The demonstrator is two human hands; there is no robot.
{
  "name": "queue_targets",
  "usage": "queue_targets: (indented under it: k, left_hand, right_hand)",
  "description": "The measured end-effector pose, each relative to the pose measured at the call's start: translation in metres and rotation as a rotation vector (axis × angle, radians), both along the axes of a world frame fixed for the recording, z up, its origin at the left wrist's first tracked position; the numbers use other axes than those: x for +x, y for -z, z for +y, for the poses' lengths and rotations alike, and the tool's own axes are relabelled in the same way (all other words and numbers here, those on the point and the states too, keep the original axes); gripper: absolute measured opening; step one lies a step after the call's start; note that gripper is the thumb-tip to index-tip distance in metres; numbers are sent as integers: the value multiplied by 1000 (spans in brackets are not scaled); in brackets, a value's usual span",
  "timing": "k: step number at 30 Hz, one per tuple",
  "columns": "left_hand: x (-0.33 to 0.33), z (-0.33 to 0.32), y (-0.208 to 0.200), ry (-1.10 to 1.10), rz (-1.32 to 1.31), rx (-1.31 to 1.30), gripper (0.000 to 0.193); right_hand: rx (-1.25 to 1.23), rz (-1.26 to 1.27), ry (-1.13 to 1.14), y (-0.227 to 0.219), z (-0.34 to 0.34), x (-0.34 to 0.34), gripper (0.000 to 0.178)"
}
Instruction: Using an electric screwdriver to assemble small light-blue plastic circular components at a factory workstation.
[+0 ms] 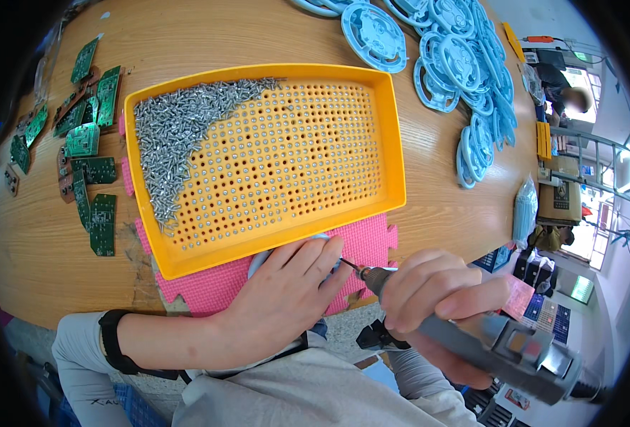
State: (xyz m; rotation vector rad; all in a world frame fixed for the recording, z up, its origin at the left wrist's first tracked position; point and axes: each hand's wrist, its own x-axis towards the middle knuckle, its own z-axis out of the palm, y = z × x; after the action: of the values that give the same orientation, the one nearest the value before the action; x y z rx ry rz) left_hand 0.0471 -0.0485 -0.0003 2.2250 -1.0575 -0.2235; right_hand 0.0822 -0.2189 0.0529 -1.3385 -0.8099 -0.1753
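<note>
The right hand (429, 292) grips a grey electric screwdriver (500, 341), its tip beside the left hand's fingers (322, 256) pressing a pale-blue part (258, 262); beyond them, many more blue parts (457, 64) lie piled.

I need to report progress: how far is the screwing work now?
Done: cannot tell. In hand: left hand presses a light blue part on the pink mat; right hand holds the electric screwdriver at it. Left: many blue discs, green boards, screws fill the yellow tray.
</note>
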Motion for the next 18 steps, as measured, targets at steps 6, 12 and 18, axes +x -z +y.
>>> queue_targets:
  k: [6,12,18]
  left_hand:
    - [0,-2,1,16,-16,0,57]
    - [1,4,-4,29,-4,-20,41]
    - [-4,5,-2,-2,-89,-16,46]
  right_hand:
    - [-31,-9,-66,1,1,-3,66]
    - [-130,-27,-111,6,3,2,64]
    - [-77,39,-129,-3,0,9,66]
